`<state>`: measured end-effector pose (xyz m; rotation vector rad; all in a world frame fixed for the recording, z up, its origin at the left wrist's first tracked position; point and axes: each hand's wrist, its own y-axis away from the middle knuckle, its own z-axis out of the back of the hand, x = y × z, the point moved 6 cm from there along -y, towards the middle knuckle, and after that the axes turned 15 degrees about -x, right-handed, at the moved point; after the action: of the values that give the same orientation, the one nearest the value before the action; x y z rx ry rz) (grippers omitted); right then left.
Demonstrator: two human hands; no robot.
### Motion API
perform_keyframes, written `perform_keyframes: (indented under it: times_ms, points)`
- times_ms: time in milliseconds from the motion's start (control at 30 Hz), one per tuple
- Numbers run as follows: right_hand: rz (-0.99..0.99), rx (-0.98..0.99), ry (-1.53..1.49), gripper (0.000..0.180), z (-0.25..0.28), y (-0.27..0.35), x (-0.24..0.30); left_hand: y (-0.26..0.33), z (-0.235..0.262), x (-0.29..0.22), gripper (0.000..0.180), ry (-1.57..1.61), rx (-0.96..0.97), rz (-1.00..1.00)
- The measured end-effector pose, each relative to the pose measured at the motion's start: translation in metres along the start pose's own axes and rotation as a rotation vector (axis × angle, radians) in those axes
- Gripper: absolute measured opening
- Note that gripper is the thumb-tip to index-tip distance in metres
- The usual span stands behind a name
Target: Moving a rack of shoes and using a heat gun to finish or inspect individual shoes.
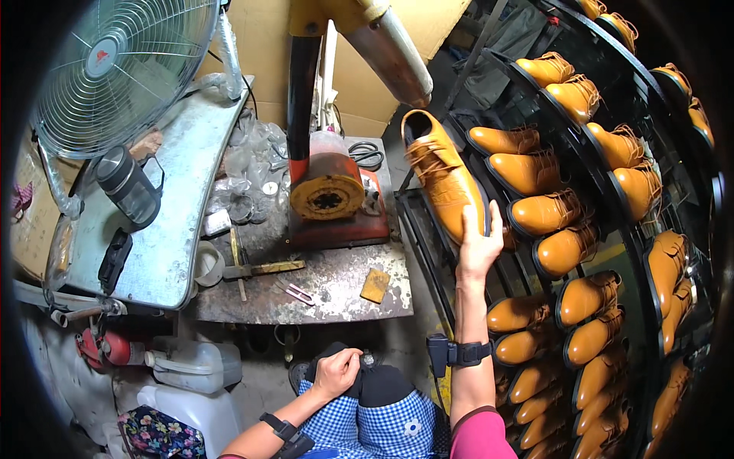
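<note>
I am holding a tan lace-up shoe (446,177) up beside the rack (428,229), my right hand (479,246) clamping its dark-edged sole; my left hand (336,372) is resting curled, its grip together, on my knee.

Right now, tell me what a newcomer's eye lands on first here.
The curved black rack filling the right side, loaded with rows of tan leather lace-up shoes. The right hand holds one tan shoe up against the rack's left edge. At upper left a big metal fan stands over the worn workbench.
</note>
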<state>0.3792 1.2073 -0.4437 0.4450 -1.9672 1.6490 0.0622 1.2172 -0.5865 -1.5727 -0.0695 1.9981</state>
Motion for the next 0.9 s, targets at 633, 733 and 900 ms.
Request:
perform_keyframes:
  times_ms: [633,733,900]
  points:
    - [-1.812,0.153,-0.817,0.040,-0.089,0.045,0.017,0.000,0.009,0.004,0.009,-0.046,-0.022,0.024]
    - [-1.827,0.167,-0.863,0.042,-0.094,0.046,0.018,0.002,0.008,0.005,0.009,-0.036,-0.021,0.039]
    - [-1.780,0.148,-0.692,0.041,-0.031,0.069,0.029,0.001,0.010,0.005,0.009,-0.032,-0.036,0.015]
